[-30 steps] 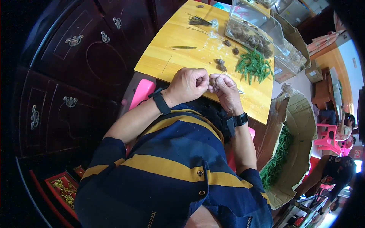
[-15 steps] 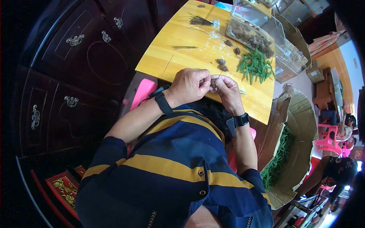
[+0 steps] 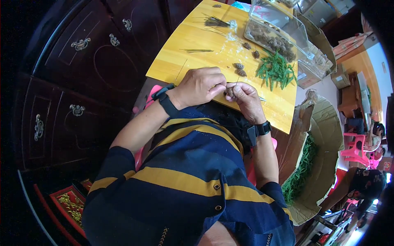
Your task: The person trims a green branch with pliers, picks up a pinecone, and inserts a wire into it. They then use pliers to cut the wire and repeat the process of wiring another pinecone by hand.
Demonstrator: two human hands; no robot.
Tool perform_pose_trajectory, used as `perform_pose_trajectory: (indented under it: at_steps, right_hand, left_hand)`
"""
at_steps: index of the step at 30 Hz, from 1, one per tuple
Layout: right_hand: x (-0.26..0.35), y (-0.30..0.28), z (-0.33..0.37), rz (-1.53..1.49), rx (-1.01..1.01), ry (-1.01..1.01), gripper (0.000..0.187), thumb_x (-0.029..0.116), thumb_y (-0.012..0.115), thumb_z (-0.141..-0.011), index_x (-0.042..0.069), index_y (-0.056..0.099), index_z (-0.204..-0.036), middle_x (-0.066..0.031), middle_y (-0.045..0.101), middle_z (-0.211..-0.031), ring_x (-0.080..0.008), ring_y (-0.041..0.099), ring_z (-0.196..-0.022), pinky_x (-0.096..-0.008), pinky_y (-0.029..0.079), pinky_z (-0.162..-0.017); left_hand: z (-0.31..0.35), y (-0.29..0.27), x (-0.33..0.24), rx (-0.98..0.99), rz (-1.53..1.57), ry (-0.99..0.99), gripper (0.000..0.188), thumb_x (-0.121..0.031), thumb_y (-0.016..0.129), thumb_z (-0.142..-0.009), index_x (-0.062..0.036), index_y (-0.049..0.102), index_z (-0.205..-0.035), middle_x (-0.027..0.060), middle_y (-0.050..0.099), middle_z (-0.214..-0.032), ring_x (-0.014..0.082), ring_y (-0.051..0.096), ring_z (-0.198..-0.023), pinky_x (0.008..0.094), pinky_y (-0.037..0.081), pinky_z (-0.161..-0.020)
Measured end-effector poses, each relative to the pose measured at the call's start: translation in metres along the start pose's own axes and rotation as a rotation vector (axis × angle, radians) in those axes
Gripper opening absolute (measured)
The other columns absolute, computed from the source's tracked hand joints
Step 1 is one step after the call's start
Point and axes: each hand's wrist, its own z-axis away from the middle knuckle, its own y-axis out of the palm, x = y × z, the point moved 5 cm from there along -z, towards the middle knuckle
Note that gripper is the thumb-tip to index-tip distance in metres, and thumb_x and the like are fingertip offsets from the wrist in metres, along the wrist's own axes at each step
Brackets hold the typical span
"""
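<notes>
My right hand [image 3: 248, 102] pinches a small brown pine cone [image 3: 230, 92] between thumb and fingers at the table's near edge. A thin dark wire [image 3: 237, 79] sticks up beside the cone. Close against it, my left hand [image 3: 201, 85] is closed, thumb pressed to the curled fingers; what sits in its fingertips is hidden or too fine to make out. Just beyond my hands lie two more pine cones [image 3: 240, 69]. A pointed metal tip [image 3: 262, 99] shows beside my right hand. To the left, a single wire [image 3: 181, 69] rests on the yellow table [image 3: 164, 61].
Green sprigs [image 3: 276, 70] are heaped at the table's right. Behind stands a clear bin [image 3: 269, 18] of pine cones. Loose wires [image 3: 197, 51] and a wire bundle [image 3: 215, 22] lie farther off. A cardboard box [image 3: 328, 143] holding greenery stands right; dark cabinets [image 3: 82, 82] line the left.
My left hand has shifted slightly up and left, its wrist rolling a little. The pine cone shows more plainly in my right hand, which stays nearly in place.
</notes>
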Motion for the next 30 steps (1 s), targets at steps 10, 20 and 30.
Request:
perform_pose_trajectory:
  at_steps: [10,20,30]
  right_hand:
    - [-0.008,0.002,0.003,-0.051,0.039,0.070,0.027,0.025,0.063,-0.100,0.001,0.069,-0.112,-0.0069,0.071,-0.100,-0.0141,0.067,-0.085,-0.0288,0.054,-0.080]
    - [-0.005,0.013,0.006,-0.150,0.160,0.074,0.030,0.031,0.062,-0.100,0.003,0.067,-0.109,-0.0059,0.067,-0.096,-0.0136,0.064,-0.083,-0.0281,0.054,-0.079]
    - [-0.012,0.009,0.002,-0.106,0.169,0.096,0.030,0.032,0.062,-0.100,0.004,0.069,-0.108,-0.0029,0.069,-0.095,-0.0115,0.064,-0.080,-0.0259,0.052,-0.077]
  left_hand:
    - [-0.009,-0.005,0.004,0.017,0.066,-0.022,0.019,-0.015,0.071,-0.087,-0.0051,0.067,-0.103,0.0060,0.063,-0.090,0.0216,0.065,-0.075,0.0338,0.052,-0.067]
    - [0.016,0.037,0.022,0.253,0.988,-0.544,0.031,-0.018,0.068,-0.097,-0.0039,0.064,-0.124,-0.0009,0.069,-0.098,0.0053,0.062,-0.081,0.0192,0.049,-0.069]
    - [0.022,0.048,0.032,0.125,1.165,-0.548,0.012,-0.016,0.069,-0.096,-0.0057,0.069,-0.102,-0.0023,0.068,-0.084,0.0026,0.060,-0.072,0.0172,0.045,-0.059]
